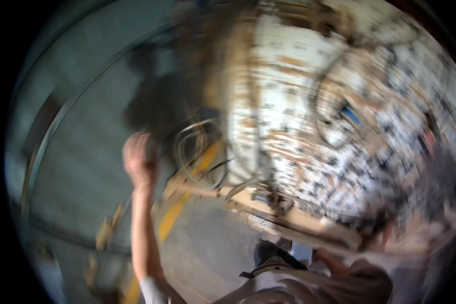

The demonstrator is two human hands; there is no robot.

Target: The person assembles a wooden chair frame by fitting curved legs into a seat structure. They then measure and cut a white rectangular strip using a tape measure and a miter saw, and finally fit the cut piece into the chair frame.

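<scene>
My left arm reaches forward over the grey-green floor, and my left hand is raised with nothing visible in it. Motion smears its fingers, so their pose is unclear. Nearest to it is a looped pale hose or cable, just to its right and apart from it. Down by my body, my right hand is small and dim, its fingers mostly hidden. A pale bluish flat patch lies beside that hand; I cannot tell whether the hand touches it.
A large pale block-like surface, spotted with brown and black, fills the right side, with a blue piece on it. Wooden beams edge it near my feet. A yellow floor line runs past. Small wooden pieces lie at left.
</scene>
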